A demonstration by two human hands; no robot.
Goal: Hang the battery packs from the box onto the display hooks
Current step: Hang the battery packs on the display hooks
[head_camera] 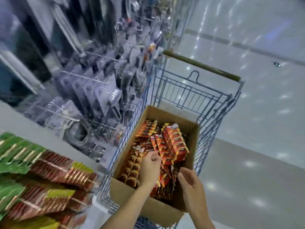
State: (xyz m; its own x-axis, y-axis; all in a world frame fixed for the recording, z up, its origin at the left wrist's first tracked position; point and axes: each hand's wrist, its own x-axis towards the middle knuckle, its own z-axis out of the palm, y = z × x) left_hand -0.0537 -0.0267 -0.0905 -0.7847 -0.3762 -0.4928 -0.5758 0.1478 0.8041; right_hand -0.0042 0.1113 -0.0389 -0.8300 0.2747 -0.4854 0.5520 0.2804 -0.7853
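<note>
My left hand (149,166), inside the open brown cardboard box (125,189), pinches the red-orange carded battery packs (175,142) heaped there. My right hand (189,180) hovers at the box's near edge, grip unclear. Lifting a tangled bunch could spill packs.

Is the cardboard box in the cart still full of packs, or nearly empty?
Still fairly full: red-and-orange battery packs cover the floor of the open cardboard box, stacked in rows.
</note>
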